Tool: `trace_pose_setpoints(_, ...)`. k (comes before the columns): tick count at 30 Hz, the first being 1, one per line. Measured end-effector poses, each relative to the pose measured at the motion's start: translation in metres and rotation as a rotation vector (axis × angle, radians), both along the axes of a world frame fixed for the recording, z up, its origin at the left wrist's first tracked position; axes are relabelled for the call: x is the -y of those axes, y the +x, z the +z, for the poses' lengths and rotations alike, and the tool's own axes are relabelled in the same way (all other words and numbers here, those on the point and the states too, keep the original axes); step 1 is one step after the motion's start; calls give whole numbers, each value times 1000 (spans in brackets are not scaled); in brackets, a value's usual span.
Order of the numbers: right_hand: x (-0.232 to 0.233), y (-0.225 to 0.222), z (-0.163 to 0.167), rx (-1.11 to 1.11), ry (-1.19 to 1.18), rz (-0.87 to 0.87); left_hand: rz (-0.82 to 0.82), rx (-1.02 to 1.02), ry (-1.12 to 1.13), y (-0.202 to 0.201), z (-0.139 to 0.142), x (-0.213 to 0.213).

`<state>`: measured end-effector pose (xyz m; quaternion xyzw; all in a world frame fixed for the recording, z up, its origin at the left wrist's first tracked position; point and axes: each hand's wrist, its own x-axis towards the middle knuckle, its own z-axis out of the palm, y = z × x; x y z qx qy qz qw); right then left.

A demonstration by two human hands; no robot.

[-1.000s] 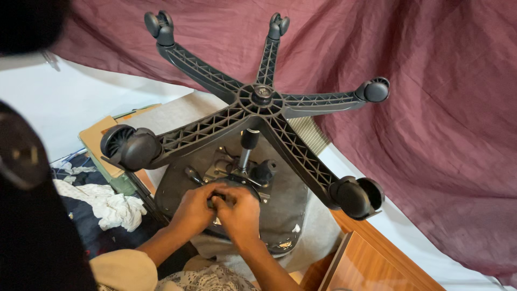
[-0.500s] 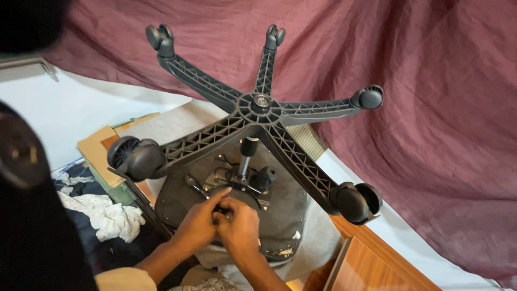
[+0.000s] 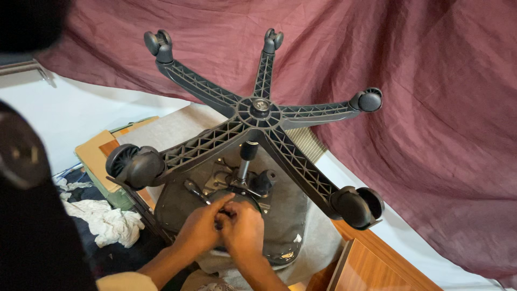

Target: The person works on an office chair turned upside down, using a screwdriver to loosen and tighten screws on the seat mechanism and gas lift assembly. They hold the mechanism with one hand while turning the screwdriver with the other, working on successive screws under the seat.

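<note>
Upturned black plastic five-arm chair base with casters (image 3: 258,110) stood centre, over grey seat underside (image 3: 285,210). Left hand (image 3: 200,229) and right hand (image 3: 243,231) pressed together, fingers curled at black metal mechanism (image 3: 239,186); what grip clamped, cannot tell. White rags (image 3: 110,223) lay near left.

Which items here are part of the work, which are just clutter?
In use:
left hand
right hand
metal mechanism under the upturned chair seat
five-star wheeled base

Lying about:
white rags
cardboard box
maroon cloth
wooden board
</note>
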<state>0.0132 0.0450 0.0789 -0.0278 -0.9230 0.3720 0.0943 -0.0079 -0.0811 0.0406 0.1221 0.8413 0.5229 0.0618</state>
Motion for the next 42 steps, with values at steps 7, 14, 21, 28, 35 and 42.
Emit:
trace_pose_setpoints(7, 0, -4, 1, -80, -143, 18, 141, -177, 140, 0, -15, 0)
trace_pose_setpoints(14, 2, -7, 3, 11, -193, 30, 196, -194, 30, -2, -20, -9)
trace_pose_setpoints(21, 5, -8, -12, -65, -201, 26, 85, -118, 108, 0, -10, -4)
trace_pose_setpoints(28, 4, -4, -8, -88, 5, -15, 252, 72, -47, 5, 14, -7)
trace_pose_setpoints(35, 4, -6, 3, 77, -210, 19, 105, -189, 163, 2, -2, -10)
trace_pose_setpoints(42, 4, -1, -4, -137, -56, 16, 153, -192, 105, -6, -15, -4)
